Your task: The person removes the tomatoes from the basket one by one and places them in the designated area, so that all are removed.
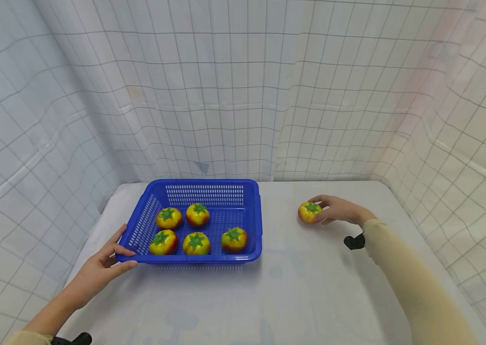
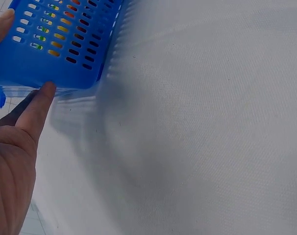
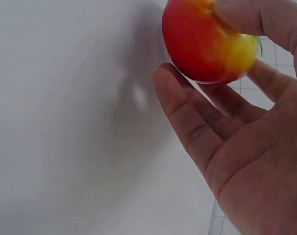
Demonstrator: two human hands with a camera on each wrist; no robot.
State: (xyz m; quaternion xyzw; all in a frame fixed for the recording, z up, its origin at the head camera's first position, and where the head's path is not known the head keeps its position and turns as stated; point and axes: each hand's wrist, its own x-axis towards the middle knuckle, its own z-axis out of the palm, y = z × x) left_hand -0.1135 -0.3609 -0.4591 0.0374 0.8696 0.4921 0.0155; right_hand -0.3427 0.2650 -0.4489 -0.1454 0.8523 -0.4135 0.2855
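Note:
A blue plastic basket (image 1: 252, 215) stands on the table's left half, with several yellow-red toy tomatoes (image 1: 197, 214) inside, green star-shaped leaves on top. At its near left corner, my left hand (image 1: 96, 273) holds the rim, the thumb outside the near wall. The left wrist view shows that hand (image 2: 16, 152) against the basket's slotted wall (image 2: 55, 58). To the right of the basket, my right hand (image 1: 339, 210) holds another tomato (image 1: 307, 213) between thumb and fingers. Up close in the right wrist view, the tomato (image 3: 202, 49) shows its red side, and a shadow falls on the cloth.
A white cloth (image 1: 294, 292) covers the table. Grid-patterned white curtains (image 1: 225, 96) hang behind it and along both sides. Black wrist devices (image 1: 355, 241) show at both sleeves.

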